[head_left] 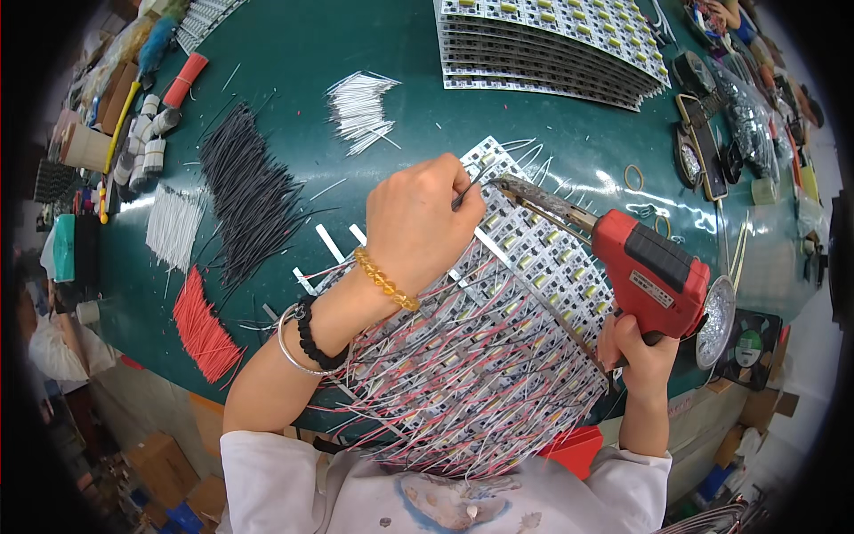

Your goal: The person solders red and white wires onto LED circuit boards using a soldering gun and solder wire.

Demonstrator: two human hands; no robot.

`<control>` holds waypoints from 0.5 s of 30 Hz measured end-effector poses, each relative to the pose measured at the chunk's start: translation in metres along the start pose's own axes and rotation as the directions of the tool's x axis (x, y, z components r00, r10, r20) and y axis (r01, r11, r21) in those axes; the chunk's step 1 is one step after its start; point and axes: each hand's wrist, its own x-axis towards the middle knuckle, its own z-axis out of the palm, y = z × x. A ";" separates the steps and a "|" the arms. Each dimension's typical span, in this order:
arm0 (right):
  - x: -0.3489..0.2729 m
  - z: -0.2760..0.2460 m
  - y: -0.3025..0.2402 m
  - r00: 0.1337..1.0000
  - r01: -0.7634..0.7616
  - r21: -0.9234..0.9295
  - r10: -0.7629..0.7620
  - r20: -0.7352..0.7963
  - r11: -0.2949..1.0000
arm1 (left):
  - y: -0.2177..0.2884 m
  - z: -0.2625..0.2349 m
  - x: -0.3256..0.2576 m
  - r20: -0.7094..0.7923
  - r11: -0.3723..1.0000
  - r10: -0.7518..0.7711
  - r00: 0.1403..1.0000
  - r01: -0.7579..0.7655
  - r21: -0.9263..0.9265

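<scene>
My left hand [418, 218] is closed in a pinch at the upper edge of a white circuit board panel [569, 276]. A thin black wire [472, 182] shows between its fingertips; the rest of it is hidden by the hand. My right hand [645, 351] grips the handle of a red and black soldering gun [636, 267]. The gun's dark tip reaches left, close to the pinched wire. Rows of small yellow parts cover the panel. Many red, white and black wires [463, 374] are attached across its lower part and hang toward my body.
Loose black wires [245, 196], red wires [203, 320] and white wires [363, 109] lie in piles on the green table [294, 53]. A stack of similar panels [551, 71] stands at the back. At right are a round metal dish [715, 320] and a black tray-like holder [703, 147].
</scene>
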 end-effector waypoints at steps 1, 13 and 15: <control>0.000 0.000 0.001 1.000 0.010 -0.008 -0.010 -0.004 1.000 | 0.000 0.000 0.000 0.000 1.000 0.000 1.000 0.000 0.000; 0.001 -0.011 -0.015 0.989 0.146 0.104 -0.146 -0.011 0.984 | 0.002 -0.002 0.000 0.000 1.000 0.016 1.000 -0.016 0.005; -0.004 -0.018 -0.025 0.967 0.252 0.194 -0.241 -0.079 0.948 | 0.000 -0.001 -0.001 0.021 1.000 -0.021 1.000 0.021 0.001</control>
